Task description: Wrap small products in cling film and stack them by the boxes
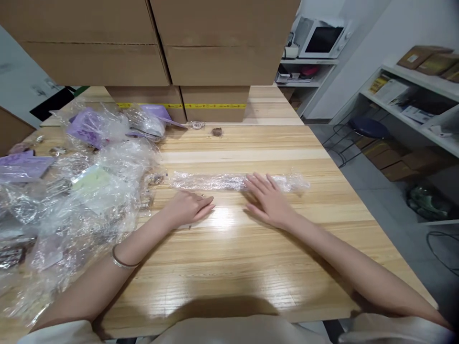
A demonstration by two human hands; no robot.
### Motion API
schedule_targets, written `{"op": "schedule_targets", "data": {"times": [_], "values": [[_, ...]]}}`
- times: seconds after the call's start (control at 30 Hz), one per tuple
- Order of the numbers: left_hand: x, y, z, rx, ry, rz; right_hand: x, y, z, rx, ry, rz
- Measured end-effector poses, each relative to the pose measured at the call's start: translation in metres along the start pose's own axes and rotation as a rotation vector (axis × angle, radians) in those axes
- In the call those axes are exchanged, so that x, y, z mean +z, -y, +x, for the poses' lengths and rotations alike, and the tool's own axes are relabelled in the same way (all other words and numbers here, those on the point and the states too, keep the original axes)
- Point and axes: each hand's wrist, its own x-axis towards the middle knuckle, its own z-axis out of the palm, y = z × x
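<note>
On the wooden tabletop [229, 272] I log one clear plastic film strip [222, 181], apparently steadied by the spread right hand [270, 203]; left hand [185, 209] curled, grip unreadable.

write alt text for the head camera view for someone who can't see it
A person's bare right hand touches a long, narrow strip of clear crinkled plastic on a pale wood-grain table, the bare left hand just nearer the wearer. Clear plastic packaging lies heaped at left; brown cardboard boxes stand behind.

Stacked cardboard boxes [222, 62], dark stool [369, 128], white shelving [398, 114], apparently a microwave [324, 39]
</note>
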Motion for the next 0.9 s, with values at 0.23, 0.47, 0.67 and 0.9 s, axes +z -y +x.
{"op": "schedule_targets", "data": {"times": [0.23, 0.47, 0.67, 0.9], "values": [[0.004, -0.013, 0.006, -0.444, 0.205, 0.169, 0.024, 0.022, 0.025, 0.002, 0.092, 0.096], [-0.001, -0.022, 0.028, -0.593, -0.049, 0.096, 0.027, 0.019, 0.025, -0.015, 0.049, 0.099], [0.022, -0.053, 0.067, -0.285, -0.180, -0.185, 0.012, 0.044, 0.004, -0.123, -0.015, 0.053], [0.037, -0.075, 0.082, -0.198, -0.032, -0.255, -0.001, 0.011, -0.049, 0.402, -0.067, -0.146]]}}
